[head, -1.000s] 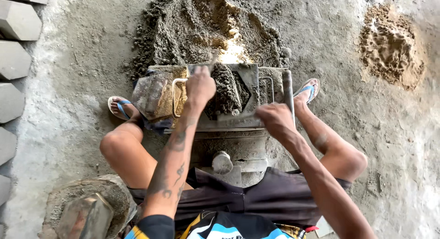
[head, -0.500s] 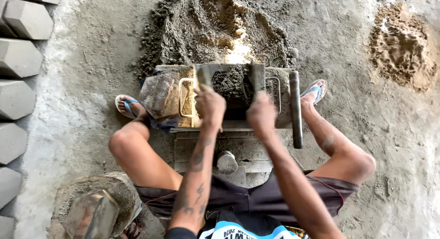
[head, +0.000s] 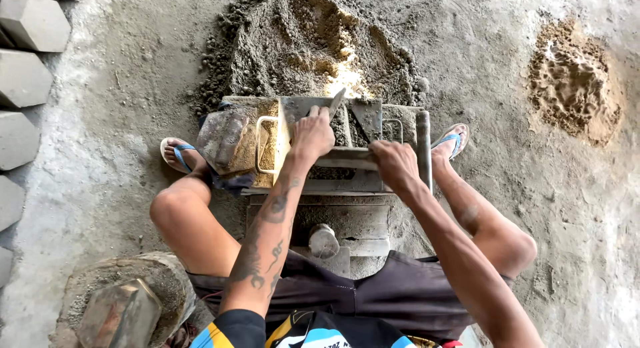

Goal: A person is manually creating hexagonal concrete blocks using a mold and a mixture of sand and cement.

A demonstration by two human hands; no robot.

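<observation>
Between the person's knees, at 12 o'clock from the body, stands a metal block mould point(head: 333, 155) filled with grey mix. Left hand point(head: 312, 136) is closed around a flat metal scraper point(head: 337, 103); right hand point(head: 395, 163) presses closed on the mould's front bar. Fingers could be pinched if the side lever point(head: 423, 148) drops. Mix pile point(head: 313, 45) lies at 12 o'clock, finished blocks point(head: 27, 61) at 10, on dusty concrete floor point(head: 507, 61).
</observation>
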